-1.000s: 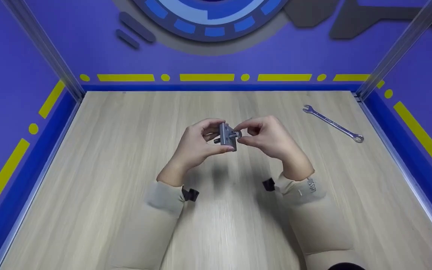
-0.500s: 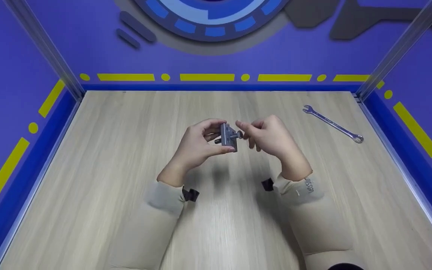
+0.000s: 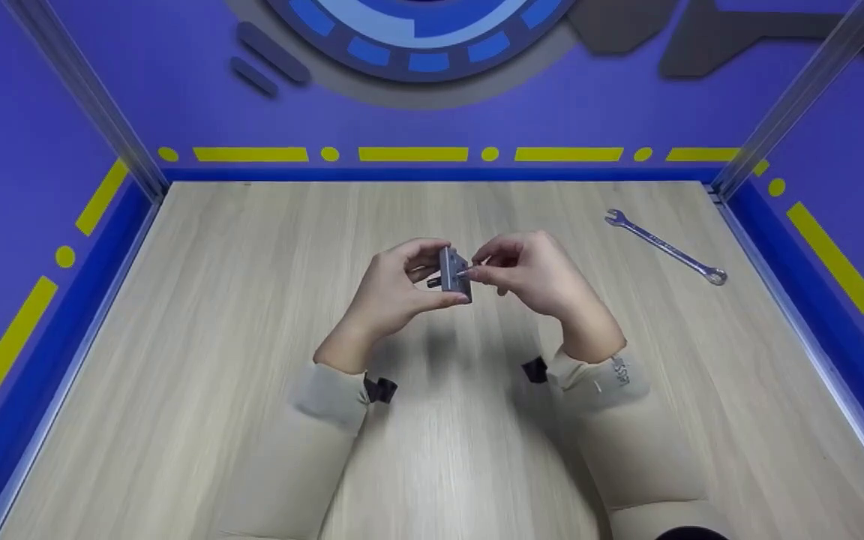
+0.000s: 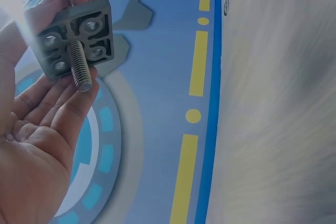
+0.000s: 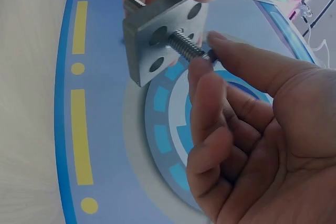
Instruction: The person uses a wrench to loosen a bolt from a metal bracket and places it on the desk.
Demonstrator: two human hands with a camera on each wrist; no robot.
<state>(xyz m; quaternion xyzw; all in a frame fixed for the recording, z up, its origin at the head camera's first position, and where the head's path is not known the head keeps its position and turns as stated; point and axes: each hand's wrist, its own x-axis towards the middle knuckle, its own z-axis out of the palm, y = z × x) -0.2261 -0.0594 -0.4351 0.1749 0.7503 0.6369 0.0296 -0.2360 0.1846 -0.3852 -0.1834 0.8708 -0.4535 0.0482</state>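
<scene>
A grey square metal plate (image 3: 448, 270) with holes near its corners is held above the table, its edges gripped between the thumb and fingers of my left hand (image 3: 391, 281). Through its middle runs a threaded bolt (image 5: 184, 44). In the left wrist view the bolt's bare end (image 4: 82, 72) juts from the plate's recessed side. Thumb and index finger of my right hand (image 3: 544, 274) pinch the bolt at its head, which they mostly hide. In the right wrist view a length of thread shows between those fingertips and the plate's flat face (image 5: 142, 51).
A combination wrench (image 3: 664, 246) lies at the back right of the wooden table (image 3: 214, 337). Blue panels with yellow marks (image 3: 413, 154) enclose the back and sides. Metal posts (image 3: 807, 97) stand at the corners.
Half a second ago my right fingers were extended at the bolt, leaving its head in sight; now they close around the head again. The left hand and plate have barely moved.
</scene>
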